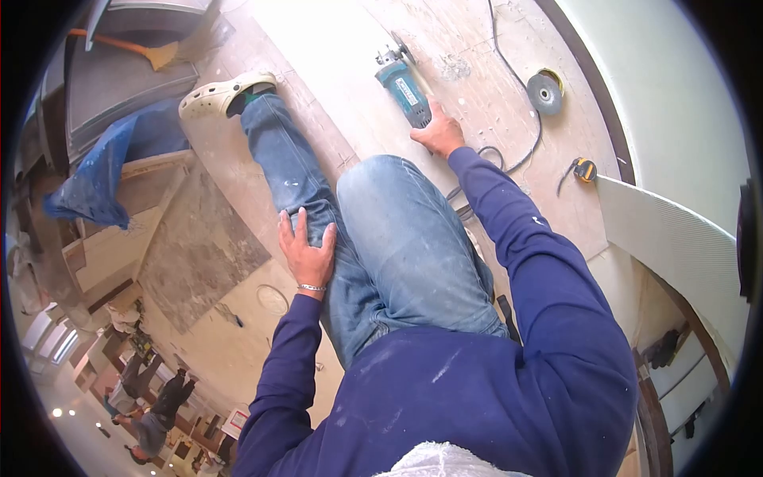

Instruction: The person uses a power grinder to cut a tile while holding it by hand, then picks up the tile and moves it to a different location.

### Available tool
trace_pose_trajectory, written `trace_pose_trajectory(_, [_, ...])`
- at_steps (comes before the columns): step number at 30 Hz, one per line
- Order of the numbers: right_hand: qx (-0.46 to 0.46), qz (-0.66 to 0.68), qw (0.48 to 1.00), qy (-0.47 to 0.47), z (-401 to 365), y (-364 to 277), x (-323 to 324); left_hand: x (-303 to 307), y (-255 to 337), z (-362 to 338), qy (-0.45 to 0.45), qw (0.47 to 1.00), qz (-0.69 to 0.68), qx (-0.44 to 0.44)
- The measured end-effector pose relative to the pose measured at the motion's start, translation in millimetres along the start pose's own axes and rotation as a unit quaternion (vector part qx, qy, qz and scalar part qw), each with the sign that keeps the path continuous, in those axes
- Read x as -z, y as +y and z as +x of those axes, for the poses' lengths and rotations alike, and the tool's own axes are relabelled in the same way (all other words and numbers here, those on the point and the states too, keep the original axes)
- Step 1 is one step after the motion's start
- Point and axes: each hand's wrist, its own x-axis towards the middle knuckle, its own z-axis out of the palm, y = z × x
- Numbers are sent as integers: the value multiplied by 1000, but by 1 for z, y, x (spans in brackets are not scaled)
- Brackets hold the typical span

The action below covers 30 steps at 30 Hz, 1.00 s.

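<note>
Angle grinder: I have the teal angle grinder at the top centre of the frame, its metal head toward the top edge; I cannot tell whether it rests fully on the floor.
Right hand: the right hand is wrapped around the rear end of the grinder, fingers and thumb closed on its body.
Left hand: the left hand, left of centre, lies on the jeans near the left knee, fingers spread, holding nothing that I can see; a bracelet circles the wrist.
Cable: a dark cable runs down from the top edge and loops beside the right forearm.
Disc: I log a round grey disc at upper right, just beside the cable.
Tape measure: a yellow-and-black tape measure sits below the disc, near the end of a white panel.
Foot: a pale clog is on the left foot, upper left.
Left margin: I note an orange-handled broom at upper left, blue plastic sheeting below it.
Background: other people appear small at lower left.
</note>
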Motion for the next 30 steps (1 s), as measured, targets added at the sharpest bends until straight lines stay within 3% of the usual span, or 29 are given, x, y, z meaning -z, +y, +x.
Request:
trace_pose_trajectory(17, [-2,26,1000,4,-25,21,0,-4,1,5,14,1000,6,-10])
trace_pose_trajectory(30, [4,32,999,15,-6,2,-4,-1,4,5,1,1000,9,-1])
